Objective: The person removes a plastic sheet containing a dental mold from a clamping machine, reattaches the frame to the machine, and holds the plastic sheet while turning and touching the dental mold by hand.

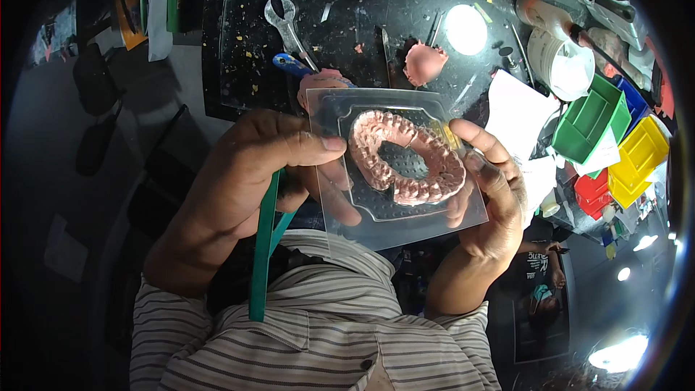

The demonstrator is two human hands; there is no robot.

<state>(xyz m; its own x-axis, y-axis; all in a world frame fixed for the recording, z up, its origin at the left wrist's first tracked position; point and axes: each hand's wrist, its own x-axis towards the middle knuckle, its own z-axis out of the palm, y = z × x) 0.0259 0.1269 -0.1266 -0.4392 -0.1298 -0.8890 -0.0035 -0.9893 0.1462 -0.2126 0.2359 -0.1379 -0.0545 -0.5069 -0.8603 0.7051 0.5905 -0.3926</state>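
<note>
- A black worktop (246,51), scuffed and flecked with pale and yellow specks, lay beyond the hands under a bright light.
- The left hand (279,159) gripped the left edge of a clear plastic sheet (326,206), its thumb on the near face and its fingers showing through from behind.
- The right hand (489,185) grasped the same sheet at its right edge.
- The sheet was tilted between both hands, above the person's striped shirt (340,347).
- Pink dental arch models (369,152) sat at the middle of the sheet, their tooth rows forming a ring inside a raised outline; whether they were in front of it or behind, I could not tell.
- A green strap (264,253) hung just beside the left hand; whether that hand held it was unclear.
- On the worktop lay an open-ended wrench (284,23) and a pink lump (426,64).
- To the right stood a white tub (572,76), near green (590,123), yellow (638,159) and red (594,195) plastic bins.
</note>
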